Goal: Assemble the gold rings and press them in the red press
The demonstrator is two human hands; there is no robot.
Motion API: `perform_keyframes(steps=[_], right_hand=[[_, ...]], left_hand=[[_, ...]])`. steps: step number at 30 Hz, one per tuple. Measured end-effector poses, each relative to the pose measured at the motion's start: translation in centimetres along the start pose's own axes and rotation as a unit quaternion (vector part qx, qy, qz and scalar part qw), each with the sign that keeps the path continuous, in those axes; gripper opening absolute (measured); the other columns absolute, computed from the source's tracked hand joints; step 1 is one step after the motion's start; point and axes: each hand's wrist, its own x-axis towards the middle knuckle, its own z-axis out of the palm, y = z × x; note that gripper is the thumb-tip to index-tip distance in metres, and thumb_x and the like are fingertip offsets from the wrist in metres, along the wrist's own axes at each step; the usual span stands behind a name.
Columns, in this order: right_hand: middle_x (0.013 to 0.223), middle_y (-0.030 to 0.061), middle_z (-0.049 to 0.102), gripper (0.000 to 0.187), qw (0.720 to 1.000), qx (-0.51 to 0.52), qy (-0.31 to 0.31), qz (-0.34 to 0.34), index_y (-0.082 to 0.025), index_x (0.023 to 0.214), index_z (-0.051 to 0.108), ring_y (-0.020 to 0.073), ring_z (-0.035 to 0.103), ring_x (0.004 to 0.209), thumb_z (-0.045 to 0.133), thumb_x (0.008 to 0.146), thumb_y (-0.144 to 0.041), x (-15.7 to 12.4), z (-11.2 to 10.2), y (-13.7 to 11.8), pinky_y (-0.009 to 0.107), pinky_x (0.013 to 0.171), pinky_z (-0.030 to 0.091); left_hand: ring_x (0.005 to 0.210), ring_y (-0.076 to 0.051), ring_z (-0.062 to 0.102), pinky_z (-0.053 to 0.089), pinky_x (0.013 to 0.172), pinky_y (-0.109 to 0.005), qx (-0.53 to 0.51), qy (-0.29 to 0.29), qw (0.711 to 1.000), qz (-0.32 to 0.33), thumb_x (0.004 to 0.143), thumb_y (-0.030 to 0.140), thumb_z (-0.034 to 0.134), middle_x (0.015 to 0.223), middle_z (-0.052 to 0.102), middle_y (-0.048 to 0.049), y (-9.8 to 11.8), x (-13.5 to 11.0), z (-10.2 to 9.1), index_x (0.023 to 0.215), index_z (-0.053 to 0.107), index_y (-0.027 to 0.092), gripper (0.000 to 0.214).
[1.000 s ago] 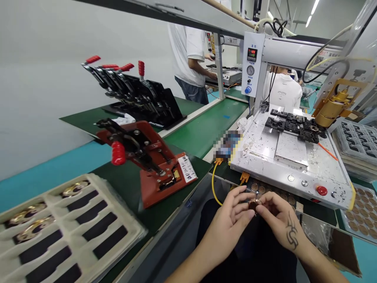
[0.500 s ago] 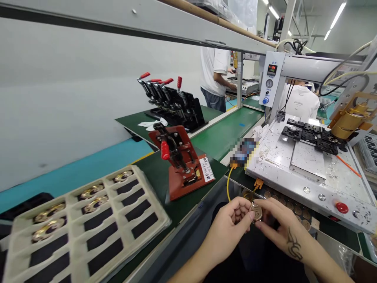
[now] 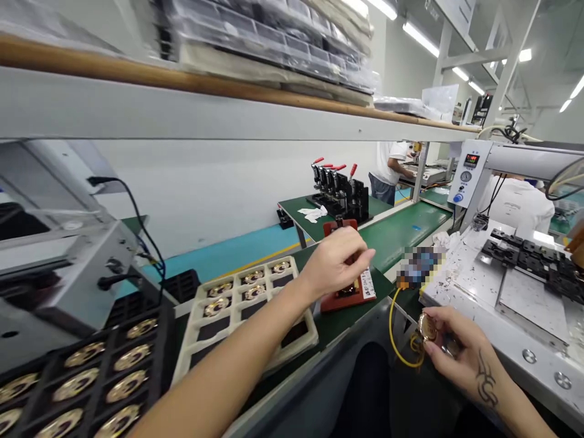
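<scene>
Green surface [image 3: 335, 328] running from lower left toward its right corner. Near its near edge, cream tray [image 3: 194, 322] with gold rings in the far compartments; nearer the right corner, red fixture [image 3: 327, 303] with white label [image 3: 367, 285]. Beyond the right corner, yellow cable [image 3: 391, 331] hanging in a curve; past that, white machine [image 3: 469, 289] strewn with dark flecks. Behind, green conveyor [image 3: 387, 237], black clamps [image 3: 340, 191] with red handles, teal floor [image 3: 237, 250], a person in a white shirt [image 3: 384, 164] at another station. Across the top, long shelf [image 3: 228, 112] loaded with clear trays [image 3: 274, 48]; ceiling lights at upper right.

Mostly hidden behind the left hand [image 3: 340, 258]: the red fixture. Cut off at lower left: black tray [image 3: 109, 350] of gold rings. Blurred into squares beside the white machine: pixelated patch [image 3: 420, 267]. Hard to make out: small shiny piece [image 3: 451, 345] inside the right hand [image 3: 449, 340].

Beyond the surface's near edge, close to the yellow cable: gold disc [image 3: 427, 327], grasped between thumb and fingers of the right hand. Stands nearly upright, face turned left and partly toward the camera, longer visible axis top to bottom. Left fingers curled inward; cannot tell if holding anything.
</scene>
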Motion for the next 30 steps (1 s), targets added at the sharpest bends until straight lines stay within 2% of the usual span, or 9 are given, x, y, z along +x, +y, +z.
perform_keyframes(steps=[2,4,8,13,16,18,22,25,30], right_hand=[[0.091,0.0015,0.071,0.037,1.0,0.0,-0.002,-0.005,-0.026,0.129,0.065,0.0168,0.068,0.073,0.067,0.093,-0.017,0.2,0.0,0.1,0.026,0.067,0.061],[0.089,0.0009,0.071,0.036,1.0,-0.005,0.001,-0.012,-0.027,0.128,0.066,0.0162,0.068,0.071,0.068,0.094,-0.017,0.6,0.1,0.4,0.025,0.066,0.061],[0.086,0.0014,0.069,0.034,1.0,0.001,0.028,0.005,-0.026,0.126,0.068,0.0173,0.067,0.07,0.071,0.093,-0.022,2.7,1.4,1.4,0.029,0.066,0.061],[0.082,0.0011,0.067,0.032,1.0,0.012,-0.006,0.023,-0.022,0.123,0.069,0.0181,0.064,0.067,0.071,0.092,-0.026,5.9,4.7,4.0,0.032,0.064,0.058],[0.079,-0.0005,0.064,0.03,0.999,0.015,-0.02,0.034,-0.02,0.121,0.068,0.0166,0.061,0.065,0.068,0.092,-0.025,6.4,6.5,5.7,0.03,0.061,0.055],[0.08,-0.0008,0.062,0.028,0.999,0.021,-0.026,0.033,-0.019,0.121,0.067,0.016,0.06,0.065,0.066,0.093,-0.024,6.8,7.6,6.7,0.029,0.061,0.053],[0.084,-0.0002,0.06,0.028,0.999,0.017,-0.045,0.002,-0.019,0.121,0.066,0.0161,0.059,0.07,0.064,0.093,-0.023,9.0,10.2,8.1,0.029,0.065,0.051],[0.081,-0.0026,0.054,0.026,0.998,0.003,-0.059,-0.021,-0.02,0.113,0.069,0.0162,0.056,0.072,0.068,0.087,-0.02,11.5,12.2,8.8,0.03,0.072,0.048],[0.082,-0.0025,0.054,0.023,0.997,-0.013,-0.078,-0.016,-0.02,0.11,0.07,0.0159,0.056,0.071,0.067,0.087,-0.016,12.9,14.0,10.4,0.028,0.07,0.047]], left_hand=[[0.055,-0.016,0.04,0.036,0.06,-0.032,-0.013,-0.056,0.998,-0.013,0.099,0.026,0.06,0.054,0.042,0.0051,-1.3,-0.1,0.1,0.058,0.041,0.024,0.045],[0.051,-0.014,0.034,0.031,0.057,-0.031,-0.027,-0.048,0.997,-0.049,0.1,0.029,0.058,0.052,0.034,0.0066,-1.5,0.1,0.3,0.056,0.032,0.024,0.052],[0.057,-0.013,0.043,0.037,0.06,-0.028,-0.071,0.055,0.985,-0.149,0.105,0.036,0.053,0.06,0.044,0.005,-2.0,3.7,-0.8,0.063,0.04,0.023,0.046],[0.079,-0.017,0.067,0.054,0.078,-0.032,-0.185,0.159,0.916,-0.32,0.105,0.038,0.051,0.091,0.067,-0.0042,-7.4,6.8,-3.8,0.099,0.056,0.021,0.018],[0.077,-0.018,0.069,0.055,0.076,-0.033,-0.091,0.098,0.89,-0.435,0.104,0.043,0.049,0.096,0.07,-0.0057,-10.1,2.6,-5.2,0.11,0.058,0.021,0.025],[0.06,-0.019,0.065,0.053,0.064,-0.033,-0.079,0.013,0.875,-0.478,0.095,0.043,0.061,0.074,0.069,-0.0028,-10.3,-1.9,-5.2,0.095,0.064,0.018,0.025],[0.05,-0.02,0.066,0.05,0.053,-0.029,-0.121,-0.205,0.823,-0.516,0.073,0.035,0.08,0.056,0.068,-0.0003,-8.7,-9.4,-2.0,0.072,0.071,0.017,0.02],[0.049,-0.019,0.065,0.048,0.053,-0.028,-0.12,-0.26,0.806,-0.518,0.075,0.034,0.077,0.054,0.066,0.003,-8.0,-11.5,1.6,0.087,0.075,0.017,0.021],[0.075,-0.024,0.07,0.048,0.067,-0.028,-0.099,-0.246,0.833,-0.486,0.068,0.023,0.081,0.072,0.071,0.0009,-8.6,-11.4,4.5,0.095,0.075,0.019,0.027]])
